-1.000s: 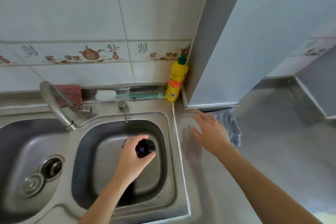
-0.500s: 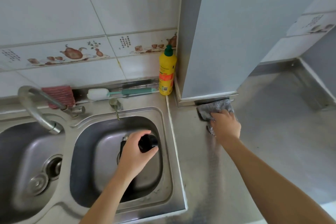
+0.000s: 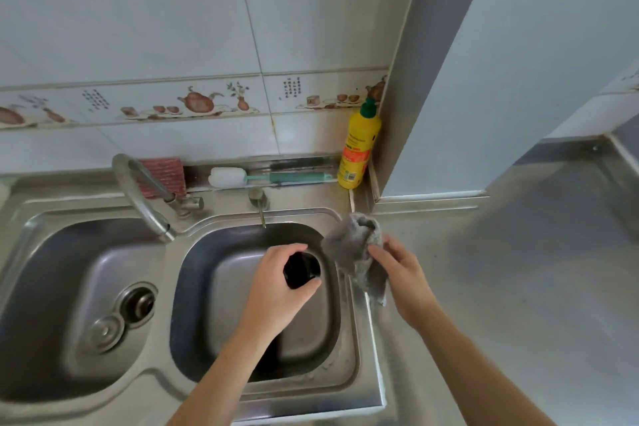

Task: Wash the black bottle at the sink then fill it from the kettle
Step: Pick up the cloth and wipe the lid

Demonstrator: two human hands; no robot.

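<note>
— While the left hand (image 3: pixel 276 290) curls round the top of the black bottle (image 3: pixel 301 269), what does the person's other hand hold?

— The right hand (image 3: pixel 401 273) pinches a grey cloth (image 3: pixel 359 252), fingers closed on its bunched middle. One end stands up above that pinch and the other hangs below it, over the rim of the sink (image 3: pixel 366 356).

— Where does the bottle stand?

— Over the right-hand basin, upright under the left hand's grip, thumb on the near side and fingers wrapped over the far side. The cloth is just to the right of that grip, close to the bottle but apart from it.

— Is water running?

— None shows. The tap (image 3: pixel 145 194) sits well to the left of the gripped bottle, its spout turned toward the left basin. A yellow detergent bottle (image 3: pixel 359 145) and a bottle brush (image 3: pixel 269 177) stand on the ledge beyond both hands, untouched.

— So how far along is the job?

— Early, by the look of it. With bottle and cloth in hand, the wiping appears about to start; no suds or wet streaks can be made out. Whether the bottle's cap is on or off cannot be told from above. Rinsing is left, and the filling too: no kettle is in view.
</note>
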